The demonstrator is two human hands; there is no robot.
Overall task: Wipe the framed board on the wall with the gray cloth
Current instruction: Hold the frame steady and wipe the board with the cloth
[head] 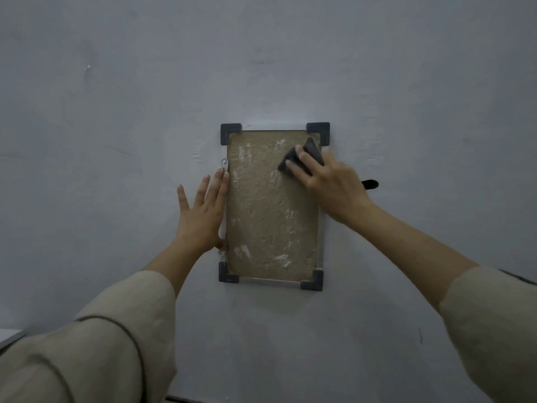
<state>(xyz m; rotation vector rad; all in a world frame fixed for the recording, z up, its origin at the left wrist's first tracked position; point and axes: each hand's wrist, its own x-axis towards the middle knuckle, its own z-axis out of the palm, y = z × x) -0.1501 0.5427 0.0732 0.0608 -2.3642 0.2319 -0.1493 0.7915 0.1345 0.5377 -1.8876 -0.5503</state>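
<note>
A framed board [270, 216] hangs on the grey wall, a brown rough panel with pale smears, clear edges and dark corner caps. My right hand [328, 181] presses a folded gray cloth [309, 149] against the board's upper right part with straight fingers; a dark end of the cloth [370, 184] sticks out past the hand on the right. My left hand [202, 212] lies flat on the wall, fingers straight, its index finger along the board's left edge near a small screw [224, 162].
The plain grey wall [116, 112] fills the view around the board. A pale ledge [8, 335] shows at the lower left edge. Both forearms wear loose beige sleeves.
</note>
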